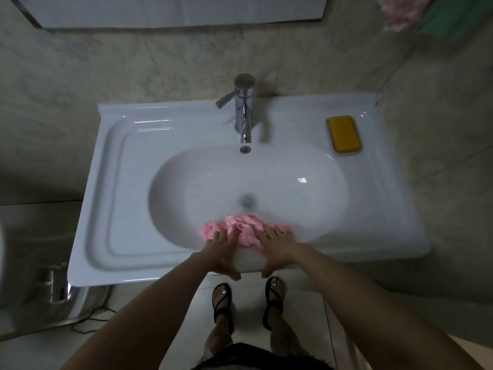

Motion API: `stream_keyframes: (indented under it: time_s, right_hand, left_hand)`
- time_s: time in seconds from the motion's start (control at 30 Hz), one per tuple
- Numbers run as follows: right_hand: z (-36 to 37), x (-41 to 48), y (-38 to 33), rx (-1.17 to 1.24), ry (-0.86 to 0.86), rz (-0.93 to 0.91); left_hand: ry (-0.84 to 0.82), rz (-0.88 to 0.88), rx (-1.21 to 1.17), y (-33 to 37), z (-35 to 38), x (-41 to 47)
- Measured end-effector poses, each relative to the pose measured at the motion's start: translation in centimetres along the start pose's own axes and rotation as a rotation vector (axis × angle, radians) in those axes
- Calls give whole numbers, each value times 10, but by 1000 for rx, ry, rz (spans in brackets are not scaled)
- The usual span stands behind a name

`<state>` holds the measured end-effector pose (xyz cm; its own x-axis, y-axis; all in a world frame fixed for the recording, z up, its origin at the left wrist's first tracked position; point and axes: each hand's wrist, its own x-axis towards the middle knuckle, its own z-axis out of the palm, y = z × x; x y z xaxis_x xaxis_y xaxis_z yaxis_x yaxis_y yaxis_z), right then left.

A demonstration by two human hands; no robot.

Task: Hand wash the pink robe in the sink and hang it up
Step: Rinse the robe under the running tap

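Observation:
The pink robe (pixel 243 227) lies bunched up at the near wall of the white sink (pixel 128 182) bowl. My left hand (pixel 223 252) presses on its left part with straight, spread fingers. My right hand (pixel 277 248) presses on its right part the same way. Both thumbs reach back over the sink's front rim. Part of the robe is hidden under my hands. The chrome tap (pixel 244 108) stands at the back, and I see no water running from it. The drain (pixel 248 201) lies in the middle of the bowl.
A yellow soap bar (pixel 343 134) lies on the sink's right rear ledge. A mirror edge (pixel 170 12) runs along the wall above. Pink and green fabric (pixel 408 12) hangs at the top right. My sandalled feet (pixel 249 303) stand on the tiled floor below the sink.

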<state>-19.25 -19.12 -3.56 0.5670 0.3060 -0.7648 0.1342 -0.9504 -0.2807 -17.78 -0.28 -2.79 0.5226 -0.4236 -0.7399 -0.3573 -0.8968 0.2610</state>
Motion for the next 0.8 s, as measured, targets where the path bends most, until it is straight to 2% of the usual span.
stream_keyframes:
  time_s: [0.8]
  right_hand:
    - [7, 4, 7, 64, -4, -7]
  left_hand:
    - [-13, 6, 1, -3, 2, 4]
